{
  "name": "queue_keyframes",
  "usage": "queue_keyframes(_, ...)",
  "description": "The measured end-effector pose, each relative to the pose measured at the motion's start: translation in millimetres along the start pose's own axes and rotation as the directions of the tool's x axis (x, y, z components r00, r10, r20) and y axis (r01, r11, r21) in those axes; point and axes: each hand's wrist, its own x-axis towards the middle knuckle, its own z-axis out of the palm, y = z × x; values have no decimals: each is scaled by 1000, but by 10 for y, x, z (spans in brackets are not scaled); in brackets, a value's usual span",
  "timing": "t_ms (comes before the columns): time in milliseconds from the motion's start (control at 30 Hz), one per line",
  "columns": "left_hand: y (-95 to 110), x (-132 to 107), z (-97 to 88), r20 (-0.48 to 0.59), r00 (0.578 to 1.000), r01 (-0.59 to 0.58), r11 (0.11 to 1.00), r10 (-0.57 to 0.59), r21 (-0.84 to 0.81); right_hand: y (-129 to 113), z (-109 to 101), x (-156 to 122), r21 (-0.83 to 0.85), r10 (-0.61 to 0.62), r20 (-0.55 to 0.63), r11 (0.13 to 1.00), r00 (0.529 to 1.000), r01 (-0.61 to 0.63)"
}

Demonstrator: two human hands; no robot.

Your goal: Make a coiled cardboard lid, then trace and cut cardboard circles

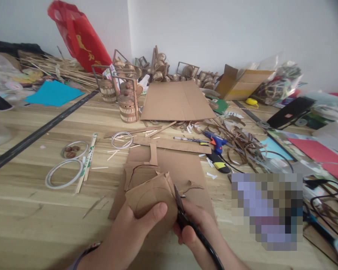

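My left hand [141, 221] grips a piece of brown cardboard [150, 193] with a round outline drawn on it, thumb pressed on top. In my right hand [198, 221] is a pair of black-handled scissors [183, 215], its blades at the right edge of that piece. Part of the blades is hidden by the cardboard. Under both hands lies a larger cardboard sheet [183, 161]. More cut cardboard scraps [142, 174] rest on it, just beyond the held piece, one with a dark curved line.
Ahead are a blue glue gun [218, 141], a black-and-yellow utility knife [219, 163], a pen [190, 140] and tangled brown strips [242, 144]. Tape rings [64, 174] and thin sticks [87, 161] lie left. Small wooden baskets [128, 107] and a cardboard sheet [177, 99] stand further back.
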Motion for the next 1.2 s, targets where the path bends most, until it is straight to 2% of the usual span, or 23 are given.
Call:
queue_keyframes(567, -66, 5, -11, -15, 1000, 13, 1000, -13, 1, -29, 0, -13, 14, 45, -6, 999, 999, -45)
queue_keyframes(733, -26, 8, -12, -41, 999, 5, 1000, -5, 19, -39, 5, 2, 24, 51, -20, 998, 999, -50)
queue_keyframes(933, 18, -23, -29, -22, 1000, 13, 998, -12, 60, -19, 1, -9, 14, 53, -5, 998, 999, -53)
queue_keyframes(1067, 15, -13, -19, -46, 998, 48, 998, -46, 45, -8, 3, -2, -6, 51, -6, 999, 999, -51)
queue_keyframes(1200, 41, -10, 4, -51, 999, 16, 1000, -15, 14, -23, -4, 28, -18, 40, 1, 999, 999, -40)
